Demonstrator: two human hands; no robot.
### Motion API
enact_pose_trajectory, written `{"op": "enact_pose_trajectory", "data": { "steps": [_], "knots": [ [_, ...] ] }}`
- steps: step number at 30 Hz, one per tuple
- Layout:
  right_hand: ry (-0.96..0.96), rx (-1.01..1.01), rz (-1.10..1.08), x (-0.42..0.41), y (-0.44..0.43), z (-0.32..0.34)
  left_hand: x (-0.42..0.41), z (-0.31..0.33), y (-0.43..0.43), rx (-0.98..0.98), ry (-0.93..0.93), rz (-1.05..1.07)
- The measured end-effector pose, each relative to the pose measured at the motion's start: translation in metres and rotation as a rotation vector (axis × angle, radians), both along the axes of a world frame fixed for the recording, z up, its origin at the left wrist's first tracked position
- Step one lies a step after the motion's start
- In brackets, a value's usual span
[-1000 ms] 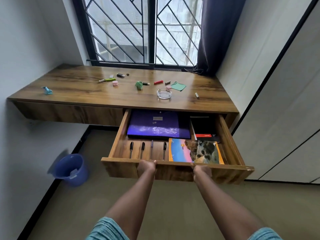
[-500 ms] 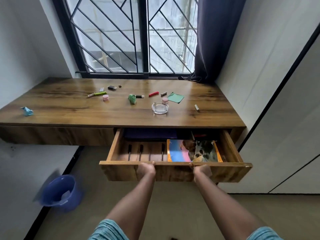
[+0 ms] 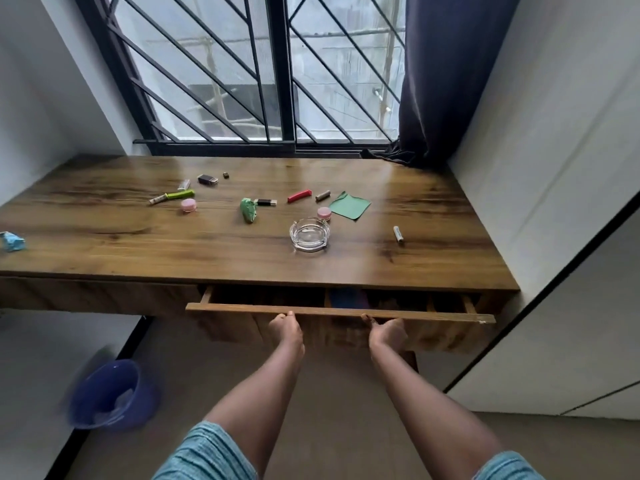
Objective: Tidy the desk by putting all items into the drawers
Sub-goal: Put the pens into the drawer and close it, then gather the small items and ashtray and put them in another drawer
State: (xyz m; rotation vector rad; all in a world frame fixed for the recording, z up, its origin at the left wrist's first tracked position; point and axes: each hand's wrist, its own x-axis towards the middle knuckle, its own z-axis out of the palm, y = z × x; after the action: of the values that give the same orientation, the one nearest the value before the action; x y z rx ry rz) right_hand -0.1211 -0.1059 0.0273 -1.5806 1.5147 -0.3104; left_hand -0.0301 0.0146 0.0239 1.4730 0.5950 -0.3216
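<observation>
Worktop: wood, under a barred window.

1. Blue wad: far left edge of the worktop, well apart from the rest.
2. Bucket: blue, on the floor below the worktop's left part.
3. Pen: green and white, lying slantwise, left of centre.
4. Tube: small, just behind the pen.
5. Pink pot: just in front of the pen's green end.
6. Black box: small, toward the window, with a dark bit near it on the right.
7. Green wad: mid-worktop, touching or nearly touching the black stick on its right.
8. Left hand: set against the drawer front, fingers together and reaching up, tips at the top edge; nothing clasped.
9. Red piece: flat, right of the stick.
10. Ashtray: clear glass, nearest the front edge.
11. Brown cylinder: beside the red piece.
12. Second pink pot: just behind the ashtray, next to the sheet.
13. Drawer: under the worktop's right part, out by a narrow gap; contents mostly in shadow.
14. Green sheet: flat, one corner lifted.
15. Right hand: likewise against the drawer front, fingers extended to the top edge, nothing clasped.
16. Battery: alone, right side.
17. Curtain: dark, at the window's right.
</observation>
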Motion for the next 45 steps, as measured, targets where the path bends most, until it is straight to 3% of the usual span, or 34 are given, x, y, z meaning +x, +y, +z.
{"op": "enact_pose_trajectory", "data": {
  "steps": [13,25,30,33,35,37,41,45],
  "knots": [
    [0.045,0.003,0.039,0.051,-0.03,0.0,0.054,-0.005,-0.035,-0.046,-0.025,-0.052],
    [0.15,-0.077,0.126,0.047,-0.027,0.008,0.051,-0.001,-0.039,0.157,0.037,-0.158],
    [0.197,-0.224,0.246,0.034,-0.027,0.02,0.047,0.028,-0.039,0.496,0.095,-0.507],
    [0.418,-0.556,0.57,0.028,-0.029,0.034,0.053,0.039,-0.042,0.607,0.127,-0.849],
    [0.494,-0.749,0.863,0.031,-0.034,0.044,0.062,0.044,-0.046,0.484,0.196,-1.058],
    [0.511,-0.827,0.957,0.041,-0.039,0.059,0.068,0.061,-0.051,0.292,0.357,-1.245],
    [0.43,-0.888,0.762,0.065,-0.054,0.081,0.088,0.084,-0.063,0.17,0.354,-1.47],
    [0.477,-0.89,0.677,0.09,-0.078,0.086,0.12,0.11,-0.073,0.023,0.189,-1.321]
  ]
}}
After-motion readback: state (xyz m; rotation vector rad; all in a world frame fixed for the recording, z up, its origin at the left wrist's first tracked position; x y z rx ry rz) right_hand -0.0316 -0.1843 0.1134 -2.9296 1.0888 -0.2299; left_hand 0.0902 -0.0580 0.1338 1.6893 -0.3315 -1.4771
